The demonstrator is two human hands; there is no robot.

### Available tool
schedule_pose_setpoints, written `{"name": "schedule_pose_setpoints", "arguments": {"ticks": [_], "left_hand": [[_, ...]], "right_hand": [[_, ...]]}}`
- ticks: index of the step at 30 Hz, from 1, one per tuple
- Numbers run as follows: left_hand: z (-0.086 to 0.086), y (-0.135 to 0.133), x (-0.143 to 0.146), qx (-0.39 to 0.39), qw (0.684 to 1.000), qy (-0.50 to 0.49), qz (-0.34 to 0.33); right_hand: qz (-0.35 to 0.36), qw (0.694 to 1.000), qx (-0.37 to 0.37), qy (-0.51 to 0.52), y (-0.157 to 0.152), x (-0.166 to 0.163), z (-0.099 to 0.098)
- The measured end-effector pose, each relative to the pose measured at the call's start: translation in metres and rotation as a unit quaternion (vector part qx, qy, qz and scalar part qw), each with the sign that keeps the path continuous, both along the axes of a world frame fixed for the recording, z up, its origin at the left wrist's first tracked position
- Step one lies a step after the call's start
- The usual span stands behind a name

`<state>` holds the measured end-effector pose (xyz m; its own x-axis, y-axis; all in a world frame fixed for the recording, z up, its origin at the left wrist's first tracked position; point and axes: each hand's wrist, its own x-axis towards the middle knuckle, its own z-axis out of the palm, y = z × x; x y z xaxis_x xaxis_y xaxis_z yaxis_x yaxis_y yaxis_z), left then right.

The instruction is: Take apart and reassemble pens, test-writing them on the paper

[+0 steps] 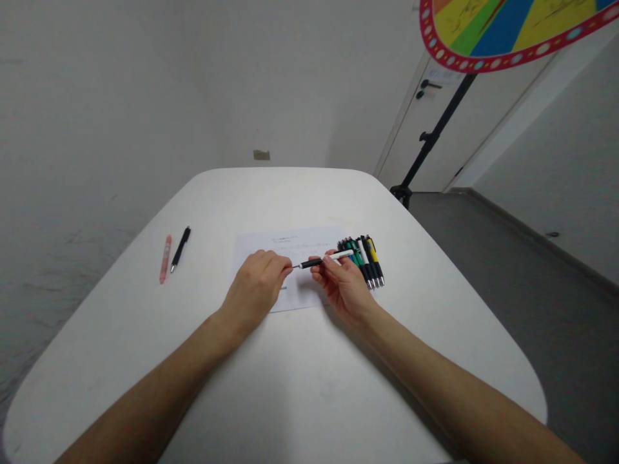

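The left forearm [159, 380] and the right forearm [435, 380] are bare along all that shows, from the near edge to the wrists, slim and narrowing toward the far end. The left grip [256, 283] and the right grip [344, 287] are bare hands. The right grip's nails seem short and plain, though too small to be sure.

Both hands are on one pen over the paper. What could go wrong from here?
1. The left hand pinches the pen at its tip, so a slip could leave a stray ink mark on the paper below.
2. The right hand is right beside the pile of pens; a twist might knock them rolling across the table.
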<state>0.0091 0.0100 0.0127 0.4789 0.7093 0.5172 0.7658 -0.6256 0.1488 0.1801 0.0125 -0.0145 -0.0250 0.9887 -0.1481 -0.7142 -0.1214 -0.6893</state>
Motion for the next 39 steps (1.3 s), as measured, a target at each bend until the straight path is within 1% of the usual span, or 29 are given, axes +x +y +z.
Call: {"name": "schedule_pose_setpoints", "arguments": {"ticks": [3,6,10,15,17,19,22,27,30,32,35,39], "left_hand": [[-0.002,0.000,0.008,-0.008,0.997,-0.076,-0.028],[-0.004,0.000,0.008,-0.007,0.993,-0.114,-0.028],[-0.004,0.000,0.002,0.009,0.995,-0.097,-0.011],[-0.005,0.001,0.003,0.044,0.995,-0.087,-0.031],[-0.006,0.001,0.005,0.048,0.994,-0.092,-0.025],[-0.007,0.000,0.007,0.033,0.993,-0.111,-0.007],[-0.008,-0.002,0.010,-0.029,0.986,-0.159,0.034],[-0.008,-0.001,0.015,-0.143,0.954,-0.249,0.090],[-0.009,0.000,0.016,-0.189,0.938,-0.273,0.099],[-0.011,-0.001,0.017,-0.189,0.940,-0.269,0.092],[-0.013,-0.002,0.017,-0.160,0.950,-0.255,0.081],[-0.012,-0.002,0.013,-0.147,0.956,-0.244,0.067]], "right_hand": [[0.022,0.999,-0.036,0.028,-0.003,-0.003,0.001],[0.011,0.997,-0.055,0.049,-0.002,-0.003,0.002],[-0.012,0.997,-0.063,0.052,0.000,-0.001,0.004],[0.008,0.998,-0.046,0.034,-0.001,-0.001,0.002],[0.015,0.999,-0.034,0.029,-0.002,-0.001,0.001],[0.017,0.999,-0.022,0.025,-0.003,-0.001,0.000],[0.020,0.999,-0.004,0.024,-0.003,-0.002,0.000],[0.032,0.999,0.010,0.032,-0.003,-0.003,0.001],[0.026,0.999,0.008,0.033,-0.002,-0.003,0.000],[0.022,0.999,0.003,0.031,-0.002,-0.002,-0.001],[0.020,0.999,-0.006,0.030,-0.002,-0.002,-0.002],[0.016,0.999,-0.023,0.035,-0.001,-0.003,0.000]]}}
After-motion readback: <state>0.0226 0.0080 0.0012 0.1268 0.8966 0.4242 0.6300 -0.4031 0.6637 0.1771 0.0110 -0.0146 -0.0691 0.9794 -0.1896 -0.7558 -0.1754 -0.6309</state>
